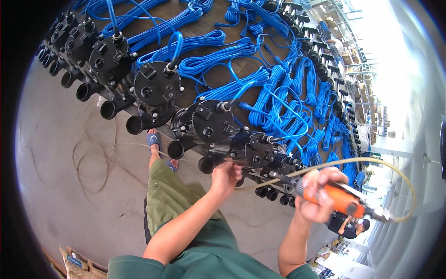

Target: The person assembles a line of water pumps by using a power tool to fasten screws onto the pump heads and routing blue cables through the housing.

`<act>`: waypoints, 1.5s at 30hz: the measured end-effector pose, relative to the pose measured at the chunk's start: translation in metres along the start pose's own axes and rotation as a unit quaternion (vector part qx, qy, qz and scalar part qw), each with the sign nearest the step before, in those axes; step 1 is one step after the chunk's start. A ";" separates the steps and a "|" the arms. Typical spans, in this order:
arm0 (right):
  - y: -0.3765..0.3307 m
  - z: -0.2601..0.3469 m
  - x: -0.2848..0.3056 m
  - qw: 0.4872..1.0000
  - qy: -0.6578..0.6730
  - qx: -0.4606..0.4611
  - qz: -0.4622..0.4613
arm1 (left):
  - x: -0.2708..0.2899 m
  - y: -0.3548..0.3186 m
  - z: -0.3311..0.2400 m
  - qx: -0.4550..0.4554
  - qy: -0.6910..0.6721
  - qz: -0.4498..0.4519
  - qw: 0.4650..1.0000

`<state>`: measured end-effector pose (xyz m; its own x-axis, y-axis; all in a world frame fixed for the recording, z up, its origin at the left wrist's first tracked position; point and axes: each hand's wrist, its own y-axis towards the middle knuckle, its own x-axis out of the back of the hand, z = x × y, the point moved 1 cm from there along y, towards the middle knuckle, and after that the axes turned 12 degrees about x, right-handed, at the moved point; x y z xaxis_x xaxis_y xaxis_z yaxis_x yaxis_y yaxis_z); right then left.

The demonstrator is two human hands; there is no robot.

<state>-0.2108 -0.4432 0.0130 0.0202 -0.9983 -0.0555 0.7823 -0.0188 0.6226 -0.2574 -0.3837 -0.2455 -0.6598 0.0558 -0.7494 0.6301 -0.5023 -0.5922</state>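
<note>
My right hand is wrapped round an orange air screwdriver with a black front end. Its bit end points left toward a black pump standing in the row, and seems apart from it. A yellowish air hose loops from the back of the tool. Close below that pump, my left hand has its fingers pinched together at the near side. Whatever lies between those fingers is too small or hidden to make out. Just left stands another black pump with a round lid and an open outlet.
More black pumps line the bench edge, outlets facing me. Bundled blue cables cover the bench behind them. Hose coils lie on the grey floor. Another person is at the far right; a carton stands lower left.
</note>
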 end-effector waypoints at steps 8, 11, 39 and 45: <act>-0.013 -0.036 -0.008 0.993 -0.095 -0.015 -0.072 | -0.010 -0.003 -0.001 0.022 -0.011 -0.022 0.999; 0.003 -0.045 -0.014 0.999 -0.032 0.025 0.003 | -0.013 -0.006 -0.006 0.025 0.007 -0.038 0.999; -0.008 -0.040 -0.019 0.999 -0.034 0.029 -0.024 | -0.014 -0.009 -0.005 0.022 -0.002 -0.073 0.997; 0.011 -0.041 -0.023 0.998 -0.052 0.037 -0.016 | -0.018 -0.022 -0.007 0.008 0.098 -0.119 0.988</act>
<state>-0.1767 -0.4181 -0.0109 -0.0711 -0.9975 0.0023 0.7335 -0.0507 0.6778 -0.2566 -0.3680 -0.2212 -0.6963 0.3390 -0.6327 0.4581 -0.4687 -0.7553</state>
